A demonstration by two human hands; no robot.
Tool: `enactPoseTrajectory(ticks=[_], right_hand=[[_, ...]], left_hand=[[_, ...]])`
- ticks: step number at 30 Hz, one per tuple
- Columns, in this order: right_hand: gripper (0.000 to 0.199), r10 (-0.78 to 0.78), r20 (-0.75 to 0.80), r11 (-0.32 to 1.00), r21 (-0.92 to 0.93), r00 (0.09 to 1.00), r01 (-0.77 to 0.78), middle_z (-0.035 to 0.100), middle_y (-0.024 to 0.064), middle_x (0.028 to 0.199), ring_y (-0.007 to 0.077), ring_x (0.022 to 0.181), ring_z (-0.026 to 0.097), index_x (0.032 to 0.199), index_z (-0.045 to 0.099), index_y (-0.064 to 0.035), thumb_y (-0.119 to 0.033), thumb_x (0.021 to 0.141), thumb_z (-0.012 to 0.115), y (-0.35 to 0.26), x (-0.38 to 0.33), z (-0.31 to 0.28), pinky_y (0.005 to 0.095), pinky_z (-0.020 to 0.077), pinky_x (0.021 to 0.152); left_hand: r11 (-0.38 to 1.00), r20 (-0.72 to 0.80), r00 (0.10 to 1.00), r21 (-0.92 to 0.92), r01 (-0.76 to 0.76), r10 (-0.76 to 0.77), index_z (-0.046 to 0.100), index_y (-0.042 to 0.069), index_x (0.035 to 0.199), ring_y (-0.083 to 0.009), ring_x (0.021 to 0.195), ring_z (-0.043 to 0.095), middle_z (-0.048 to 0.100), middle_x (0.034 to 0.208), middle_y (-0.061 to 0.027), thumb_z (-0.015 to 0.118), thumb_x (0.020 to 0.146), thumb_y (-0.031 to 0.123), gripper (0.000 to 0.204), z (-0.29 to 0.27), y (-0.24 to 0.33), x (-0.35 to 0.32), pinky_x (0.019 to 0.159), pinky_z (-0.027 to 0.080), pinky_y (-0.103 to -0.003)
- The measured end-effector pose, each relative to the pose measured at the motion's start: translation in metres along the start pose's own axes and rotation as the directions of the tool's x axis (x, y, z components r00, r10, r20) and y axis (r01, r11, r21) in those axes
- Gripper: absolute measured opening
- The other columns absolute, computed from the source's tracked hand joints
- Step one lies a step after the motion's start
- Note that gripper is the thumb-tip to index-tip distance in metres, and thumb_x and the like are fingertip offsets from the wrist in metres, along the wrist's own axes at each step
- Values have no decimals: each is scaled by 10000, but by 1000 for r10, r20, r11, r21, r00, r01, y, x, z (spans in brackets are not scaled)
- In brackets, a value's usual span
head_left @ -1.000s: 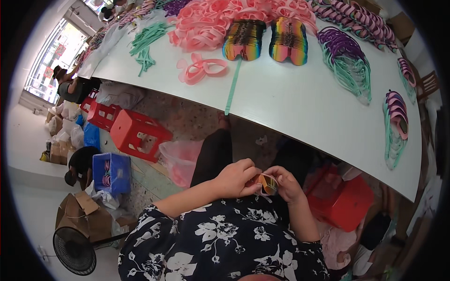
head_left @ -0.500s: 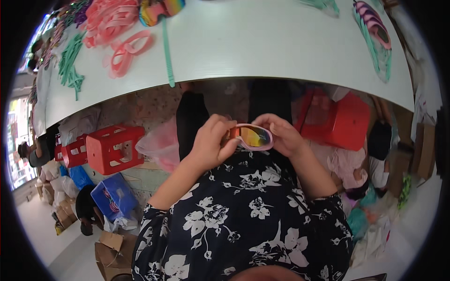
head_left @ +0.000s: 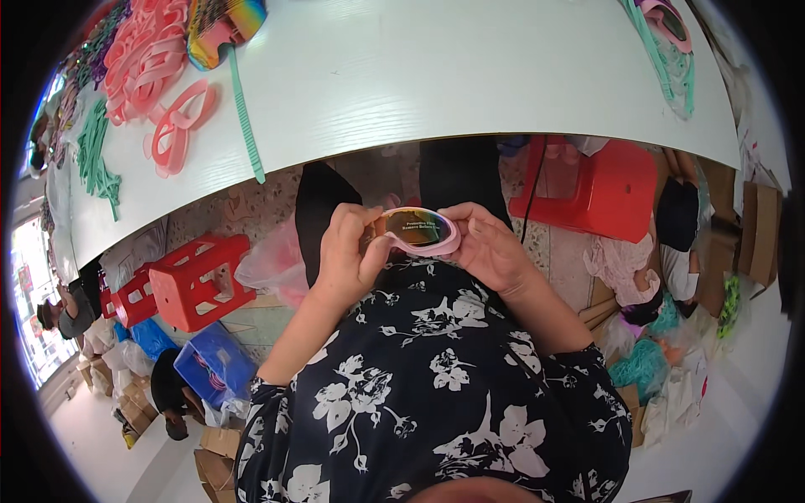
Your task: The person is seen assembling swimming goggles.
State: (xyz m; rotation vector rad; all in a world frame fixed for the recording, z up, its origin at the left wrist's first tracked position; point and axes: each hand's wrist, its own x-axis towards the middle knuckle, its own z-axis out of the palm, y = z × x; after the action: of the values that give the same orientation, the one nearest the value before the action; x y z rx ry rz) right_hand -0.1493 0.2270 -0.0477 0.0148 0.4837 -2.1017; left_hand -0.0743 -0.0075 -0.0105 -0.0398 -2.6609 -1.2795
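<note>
Between my hands, just above my lap, is a pair of swim goggles (head_left: pixel 422 228) with a pink frame and a mirrored lens that bears a printed film. My left hand (head_left: pixel 346 249) pinches one end of the goggles between thumb and fingers. The other end is gripped by my right hand (head_left: pixel 486 250), its thumb at the pink rim. Part of the goggles is hidden behind my left fingers.
On the white table (head_left: pixel 419 75) lie pink straps (head_left: pixel 151 67), green straps (head_left: pixel 96 163), rainbow-mirrored goggles (head_left: pixel 222 29) and pink goggles with a green strap (head_left: pixel 668 33). Red stools (head_left: pixel 201 281) (head_left: pixel 612 189) and a blue crate (head_left: pixel 214 360) stand below. Other people sit nearby.
The goggles have turned in my hands; the lens now looks darker and its printed film shows. My hands have shifted slightly left in the picture, and the whole view has swung a little.
</note>
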Motion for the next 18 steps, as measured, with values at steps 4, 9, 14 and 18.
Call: enactPoseTrajectory(ticks=[4, 9, 14, 18], right_hand=[[339, -146, -115, 974, -192, 983, 122, 592, 163, 1291, 264, 1214, 586, 1307, 517, 9, -174, 1022, 524, 8, 2, -1, 448, 472, 1061], [309, -185, -134, 972, -170, 974, 161, 602, 169, 1272, 266, 1187, 604, 1309, 522, 11, -90, 1018, 510, 4, 6, 9, 440, 495, 1040], [366, -130, -109, 985, -125, 985, 116, 595, 137, 1288, 233, 1188, 592, 1353, 501, -2, -123, 1009, 533, -4, 4, 0, 416, 478, 1037], [450, -347, -74, 776, -582, 935, 242, 570, 122, 1330, 209, 1201, 567, 1403, 464, -9, -183, 999, 559, 11, 8, 3, 398, 447, 1049]], left_hand=[[999, -59, 998, 24, 24, -22, 572, -1, 1122, -289, 740, 600, 561, 955, -167, 673, 862, 153, 319, 14, -1, 1, 668, 504, -376], [995, -46, 998, 82, 57, -53, 562, 5, 1150, -297, 756, 599, 560, 965, -172, 679, 861, 166, 351, 21, 3, 2, 662, 506, -382], [978, -58, 996, 202, -56, 69, 555, -2, 1184, -307, 784, 590, 564, 958, -171, 667, 881, 197, 379, 20, 1, 3, 660, 505, -395], [968, -127, 992, 251, 8, 25, 560, -4, 1188, -323, 795, 602, 571, 948, -173, 711, 853, 235, 438, 34, 2, -3, 640, 518, -405]])
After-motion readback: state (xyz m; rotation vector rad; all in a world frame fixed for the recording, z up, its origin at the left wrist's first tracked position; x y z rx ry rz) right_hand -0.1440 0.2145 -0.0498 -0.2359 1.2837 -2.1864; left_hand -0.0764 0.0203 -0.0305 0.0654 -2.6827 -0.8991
